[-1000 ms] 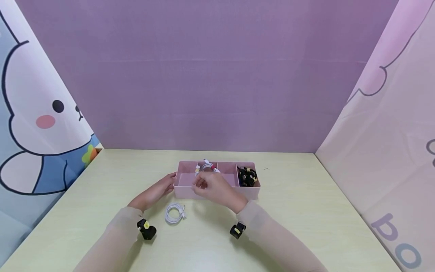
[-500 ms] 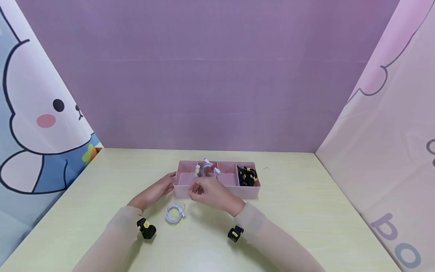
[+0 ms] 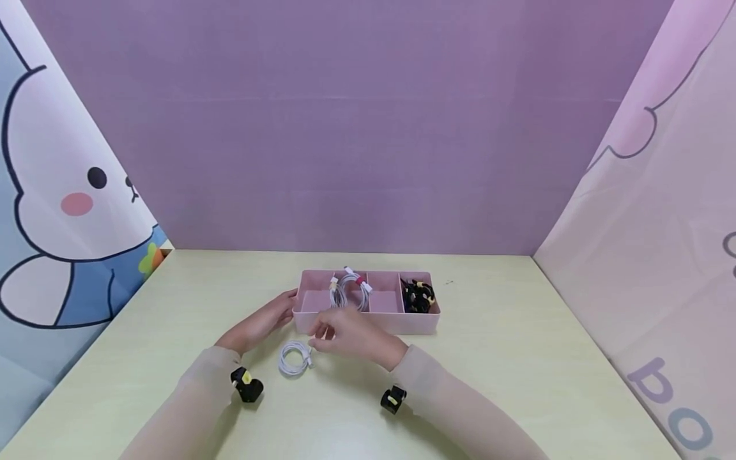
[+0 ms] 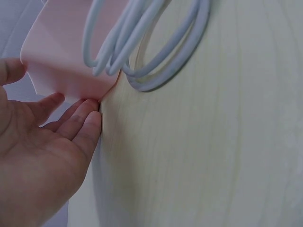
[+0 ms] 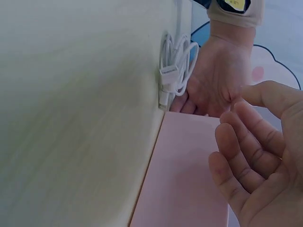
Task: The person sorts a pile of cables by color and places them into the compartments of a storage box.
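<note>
A long pink divided box (image 3: 402, 324) stands on the table. The fingertips of my left hand (image 3: 266, 323) touch its left end, with fairly straight fingers; the left wrist view shows them against the end wall (image 4: 75, 75). My right hand (image 3: 352, 333) hovers before the box's front wall, fingers loosely bent and nothing between them. Just left of its fingertips, a coiled white charging cable (image 3: 307, 361) lies on the table; its plugs (image 5: 169, 75) show in the right wrist view. Coiled white cables (image 3: 365, 295), one with a red tie, stick up from the box's second compartment.
A bundle of black cables (image 3: 418, 297) with yellowish bits fills the box's right compartment. Behind the table (image 3: 489, 358) hangs a purple cloth (image 3: 356, 128). Printed cloths flank both sides. Each wrist carries a small black camera (image 3: 393, 399).
My right hand has come away from over the box, toward me and slightly left, nearer the coiled cable on the table. More of the cables in the box shows. My left hand stays put.
</note>
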The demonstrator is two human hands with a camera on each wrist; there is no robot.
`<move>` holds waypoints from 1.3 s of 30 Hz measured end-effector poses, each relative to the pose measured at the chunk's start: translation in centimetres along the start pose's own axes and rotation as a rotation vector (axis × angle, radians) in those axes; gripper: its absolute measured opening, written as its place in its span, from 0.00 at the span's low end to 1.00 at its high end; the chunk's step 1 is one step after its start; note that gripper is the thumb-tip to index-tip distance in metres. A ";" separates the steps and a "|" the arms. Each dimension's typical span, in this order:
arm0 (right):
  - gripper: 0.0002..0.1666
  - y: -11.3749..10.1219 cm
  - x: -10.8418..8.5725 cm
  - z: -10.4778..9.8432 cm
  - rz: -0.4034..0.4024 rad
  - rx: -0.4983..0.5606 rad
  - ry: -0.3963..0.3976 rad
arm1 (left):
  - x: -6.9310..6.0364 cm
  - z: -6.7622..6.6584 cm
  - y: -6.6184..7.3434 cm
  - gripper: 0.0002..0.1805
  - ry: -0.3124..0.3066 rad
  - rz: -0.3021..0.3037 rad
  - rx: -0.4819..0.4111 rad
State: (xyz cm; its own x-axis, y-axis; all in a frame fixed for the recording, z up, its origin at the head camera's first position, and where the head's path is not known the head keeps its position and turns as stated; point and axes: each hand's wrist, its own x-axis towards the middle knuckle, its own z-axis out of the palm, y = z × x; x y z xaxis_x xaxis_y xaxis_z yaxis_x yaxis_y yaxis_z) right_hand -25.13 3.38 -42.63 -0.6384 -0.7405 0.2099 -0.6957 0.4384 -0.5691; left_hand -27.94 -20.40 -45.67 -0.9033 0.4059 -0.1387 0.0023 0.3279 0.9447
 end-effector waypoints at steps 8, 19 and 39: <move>0.10 -0.1 -0.1 1.2 -0.004 -0.033 -0.046 | 0.1 0.0 -0.1 0.37 -0.002 0.011 -0.008; 0.13 -0.4 -0.2 2.4 -0.048 -0.086 -0.058 | 0.2 -0.1 -0.3 0.41 -0.009 0.016 -0.009; 0.14 -0.8 0.4 3.8 -0.111 -0.283 -0.120 | 0.2 0.0 -0.1 0.36 0.001 0.015 -0.010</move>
State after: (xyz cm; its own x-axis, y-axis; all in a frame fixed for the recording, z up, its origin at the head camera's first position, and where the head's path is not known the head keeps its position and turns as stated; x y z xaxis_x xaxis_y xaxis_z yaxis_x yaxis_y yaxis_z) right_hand -23.59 0.81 -45.16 -0.5217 -0.8392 0.1533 -0.8336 0.4632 -0.3009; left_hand -28.08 -20.37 -45.82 -0.9036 0.4100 -0.1241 0.0117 0.3132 0.9496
